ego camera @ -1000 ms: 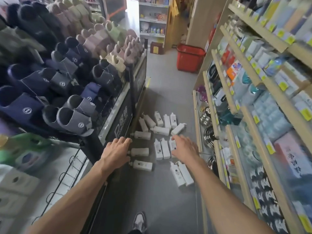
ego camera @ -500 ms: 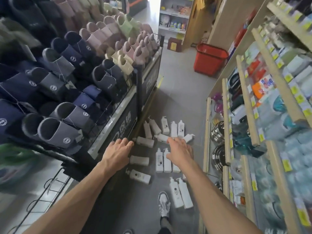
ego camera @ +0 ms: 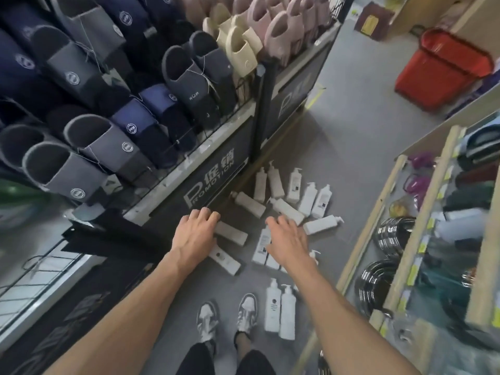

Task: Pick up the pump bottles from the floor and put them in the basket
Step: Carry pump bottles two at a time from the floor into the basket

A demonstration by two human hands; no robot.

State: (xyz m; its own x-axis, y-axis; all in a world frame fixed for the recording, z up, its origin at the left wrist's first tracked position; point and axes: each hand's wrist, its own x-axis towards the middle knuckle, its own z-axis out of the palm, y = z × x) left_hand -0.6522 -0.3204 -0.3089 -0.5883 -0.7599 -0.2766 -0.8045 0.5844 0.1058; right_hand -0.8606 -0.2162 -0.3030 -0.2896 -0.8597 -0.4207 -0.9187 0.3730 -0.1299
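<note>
Several white pump bottles (ego camera: 288, 209) lie scattered on the grey floor between the slipper stand and the shelves. Two more bottles (ego camera: 280, 307) lie side by side near my feet. A red basket (ego camera: 443, 74) stands on the floor far ahead at the upper right. My left hand (ego camera: 196, 234) hovers with relaxed fingers over two bottles (ego camera: 231, 234) by the stand's base and holds nothing. My right hand (ego camera: 288, 239) reaches out, fingers spread, above a cluster of bottles (ego camera: 263, 244), hiding part of it.
A promotion stand (ego camera: 211, 182) full of slippers fills the left side. Wooden shelves (ego camera: 422, 217) with goods and metal bowls line the right. My two sneakers (ego camera: 227, 318) stand on the floor just behind the bottles. A dark box (ego camera: 374, 21) sits beyond the basket.
I have stepped forward and leaned down, so bottles and basket look nearer. Both hands stay stretched out above the bottles and hold nothing.
</note>
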